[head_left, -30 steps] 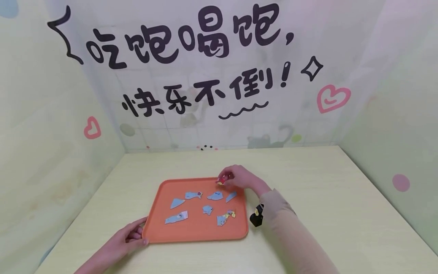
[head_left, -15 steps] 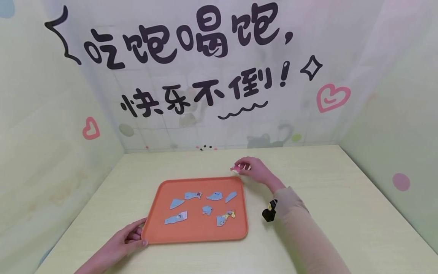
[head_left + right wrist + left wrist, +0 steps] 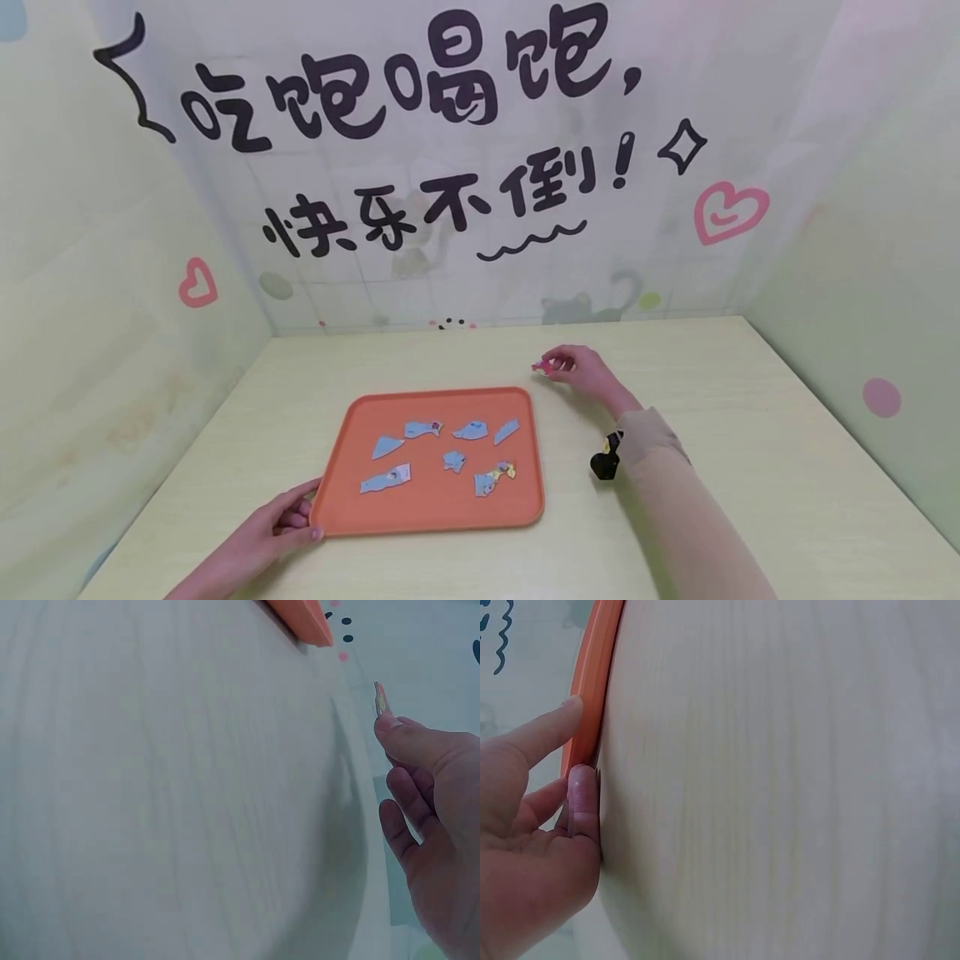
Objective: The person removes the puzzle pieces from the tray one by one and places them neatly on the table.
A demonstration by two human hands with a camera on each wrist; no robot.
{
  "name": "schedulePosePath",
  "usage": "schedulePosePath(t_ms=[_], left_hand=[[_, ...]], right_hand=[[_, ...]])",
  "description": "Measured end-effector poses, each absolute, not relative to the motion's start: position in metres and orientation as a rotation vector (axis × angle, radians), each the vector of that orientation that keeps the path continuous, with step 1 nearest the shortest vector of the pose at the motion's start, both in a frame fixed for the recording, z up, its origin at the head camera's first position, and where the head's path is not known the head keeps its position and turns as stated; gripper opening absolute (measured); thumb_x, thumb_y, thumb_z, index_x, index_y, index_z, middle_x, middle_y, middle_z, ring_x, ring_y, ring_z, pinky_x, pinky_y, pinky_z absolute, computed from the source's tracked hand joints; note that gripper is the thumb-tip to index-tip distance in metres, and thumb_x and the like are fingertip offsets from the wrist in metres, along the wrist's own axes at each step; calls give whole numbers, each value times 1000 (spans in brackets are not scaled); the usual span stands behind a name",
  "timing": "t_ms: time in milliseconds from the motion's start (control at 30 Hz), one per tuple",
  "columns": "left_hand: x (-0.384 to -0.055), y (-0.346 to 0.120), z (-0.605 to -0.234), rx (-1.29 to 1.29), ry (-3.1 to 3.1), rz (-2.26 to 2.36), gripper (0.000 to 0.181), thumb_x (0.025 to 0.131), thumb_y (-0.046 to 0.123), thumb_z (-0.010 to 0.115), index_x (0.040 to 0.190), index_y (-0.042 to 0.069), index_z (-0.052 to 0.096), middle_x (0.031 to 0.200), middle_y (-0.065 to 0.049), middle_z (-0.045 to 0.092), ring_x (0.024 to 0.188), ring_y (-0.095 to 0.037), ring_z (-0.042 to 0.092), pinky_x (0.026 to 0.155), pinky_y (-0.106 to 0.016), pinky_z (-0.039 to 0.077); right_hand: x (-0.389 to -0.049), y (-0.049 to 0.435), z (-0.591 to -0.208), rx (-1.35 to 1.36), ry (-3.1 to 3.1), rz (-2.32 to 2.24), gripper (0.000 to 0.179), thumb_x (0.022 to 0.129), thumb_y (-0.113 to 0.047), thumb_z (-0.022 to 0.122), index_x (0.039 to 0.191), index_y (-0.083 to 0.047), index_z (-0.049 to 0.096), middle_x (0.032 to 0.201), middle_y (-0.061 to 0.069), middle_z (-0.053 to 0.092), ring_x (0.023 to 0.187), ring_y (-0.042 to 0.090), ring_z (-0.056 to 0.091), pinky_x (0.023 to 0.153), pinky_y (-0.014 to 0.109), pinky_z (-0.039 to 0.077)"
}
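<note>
An orange tray (image 3: 442, 515) lies on the table with several light-blue jigsaw-like pieces spread over it, among them a star-shaped piece (image 3: 453, 461) and a piece with yellow parts (image 3: 486, 483). My left hand (image 3: 273, 525) grips the tray's near left corner; in the left wrist view the thumb lies on the orange rim (image 3: 592, 682) with fingers tucked beside and below. Beyond the tray's far right corner, my right hand (image 3: 588, 373) pinches a small pink-red piece (image 3: 542, 367) between thumb and fingertips. The right wrist view shows that piece (image 3: 380, 697) edge-on, above the table.
A black object with a yellow patch (image 3: 604, 465) appears beside the right sleeve (image 3: 660, 467), right of the tray. The pale wooden table (image 3: 787, 467) is bounded by printed walls at the back (image 3: 450, 292) and both sides.
My right hand has carried the pink-red piece from over the tray's far right corner out to the right. The black object shifted right with the arm. The left hand stays at the tray.
</note>
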State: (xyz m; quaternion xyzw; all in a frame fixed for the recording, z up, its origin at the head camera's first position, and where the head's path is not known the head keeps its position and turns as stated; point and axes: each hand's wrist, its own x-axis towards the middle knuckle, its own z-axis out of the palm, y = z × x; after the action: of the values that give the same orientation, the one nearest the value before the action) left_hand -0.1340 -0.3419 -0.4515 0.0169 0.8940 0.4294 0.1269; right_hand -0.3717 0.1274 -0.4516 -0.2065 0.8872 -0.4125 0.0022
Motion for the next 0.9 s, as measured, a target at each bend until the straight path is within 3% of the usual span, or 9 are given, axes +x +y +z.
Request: schedulePosePath(t_ms=[367, 900], left_hand=[[-136, -341, -452, -21, 2579, 1219, 83, 88, 31, 74, 151, -4, 32, 110, -9, 56, 89, -3, 50, 76, -18, 45], [-136, -339, -448, -32, 2571, 1238, 83, 88, 25, 74, 151, -5, 30, 112, -10, 54, 89, -3, 51, 77, -18, 46]], right_hand=[[-371, 143, -464, -530, 2753, -1304, 28, 90, -6, 70, 118, -2, 69, 99, 12, 67, 87, 18, 57, 78, 26, 46], [-373, 152, -466, -607, 2607, -1316, 28, 91, -7, 70, 119, -3, 68, 92, 7, 60, 81, 16, 50, 74, 24, 43]])
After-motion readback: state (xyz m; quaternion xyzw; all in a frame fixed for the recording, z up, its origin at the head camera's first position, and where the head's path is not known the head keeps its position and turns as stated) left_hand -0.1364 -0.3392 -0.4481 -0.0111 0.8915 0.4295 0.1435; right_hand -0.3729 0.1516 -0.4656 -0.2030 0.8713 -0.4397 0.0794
